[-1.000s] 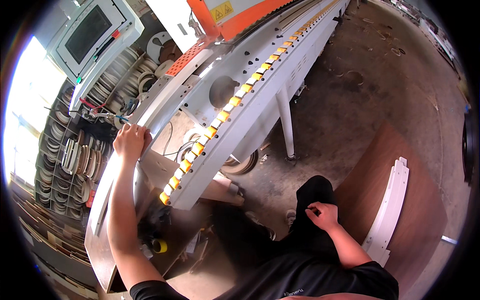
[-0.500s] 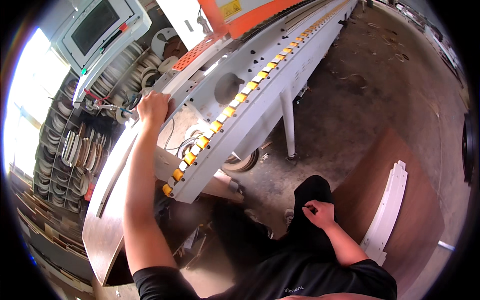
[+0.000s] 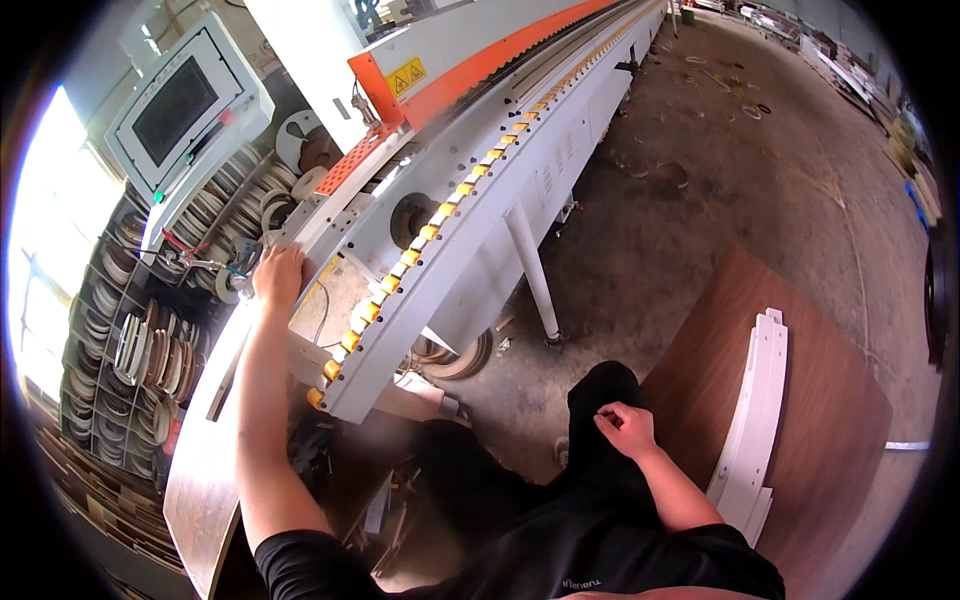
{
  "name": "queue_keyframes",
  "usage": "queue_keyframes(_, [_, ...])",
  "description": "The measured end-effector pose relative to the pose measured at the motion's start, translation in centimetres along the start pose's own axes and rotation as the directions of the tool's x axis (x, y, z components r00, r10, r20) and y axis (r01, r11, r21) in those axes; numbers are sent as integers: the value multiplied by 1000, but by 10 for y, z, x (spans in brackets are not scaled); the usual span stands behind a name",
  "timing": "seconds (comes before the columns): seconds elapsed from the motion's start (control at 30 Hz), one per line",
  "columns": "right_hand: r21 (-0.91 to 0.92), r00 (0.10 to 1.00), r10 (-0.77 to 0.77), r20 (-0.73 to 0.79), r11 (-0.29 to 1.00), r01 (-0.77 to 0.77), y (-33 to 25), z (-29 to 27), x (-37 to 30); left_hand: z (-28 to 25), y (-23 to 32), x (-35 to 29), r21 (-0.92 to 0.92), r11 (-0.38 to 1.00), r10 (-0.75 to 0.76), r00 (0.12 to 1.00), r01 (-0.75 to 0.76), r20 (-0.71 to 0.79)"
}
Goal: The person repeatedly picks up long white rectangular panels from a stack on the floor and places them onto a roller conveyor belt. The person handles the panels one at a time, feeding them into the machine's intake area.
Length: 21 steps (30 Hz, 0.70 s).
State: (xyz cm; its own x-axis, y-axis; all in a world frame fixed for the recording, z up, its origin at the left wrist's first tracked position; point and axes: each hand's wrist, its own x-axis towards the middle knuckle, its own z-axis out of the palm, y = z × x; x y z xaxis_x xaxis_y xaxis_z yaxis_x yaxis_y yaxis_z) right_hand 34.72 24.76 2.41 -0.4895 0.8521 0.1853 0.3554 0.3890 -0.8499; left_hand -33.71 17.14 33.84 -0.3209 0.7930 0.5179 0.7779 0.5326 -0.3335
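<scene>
My left arm stretches forward, and my left hand (image 3: 278,278) lies on the near end of the machine's guide rail (image 3: 330,215). Its fingers look laid flat, though the tips are partly hidden. Under that forearm a long wood-grain board (image 3: 200,490) runs up toward the hand. To the right of the hand, a white conveyor beam (image 3: 400,320) carries a row of yellow rollers (image 3: 390,285). My right hand (image 3: 627,428) hangs near my right thigh, its fingers loosely curled, with nothing visible in them.
A brown wood-grain panel (image 3: 830,420) stands at my right, with a white slotted rail (image 3: 752,410) on it. A rack of banding rolls (image 3: 155,350) and a control screen (image 3: 175,110) are at the left. A support leg (image 3: 532,275) meets the floor under the beam.
The view has shifted, revealing more of the machine's orange cover. My left hand still lies at the rail's near end; my right hand stays curled by the thigh.
</scene>
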Motion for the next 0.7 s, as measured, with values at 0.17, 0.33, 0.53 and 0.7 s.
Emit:
queue_keyframes(0.17, [15,999,37,28,999,-37,1,-2,-3,-32,-57,-78,38,999,23,1000,-23,17])
queue_keyframes(0.33, [29,999,36,40,999,-38,-2,2,2,-63,-99,-150,94,995,-22,998,17,50])
queue_keyframes(0.53, [8,997,10,76,1000,-11,-6,9,10,-77,-99,-164,-14,993,-118,993,119,16])
queue_keyframes(0.7, [-11,995,6,101,1000,-4,-12,14,13,-65,-77,-123,-67,991,-115,993,117,32])
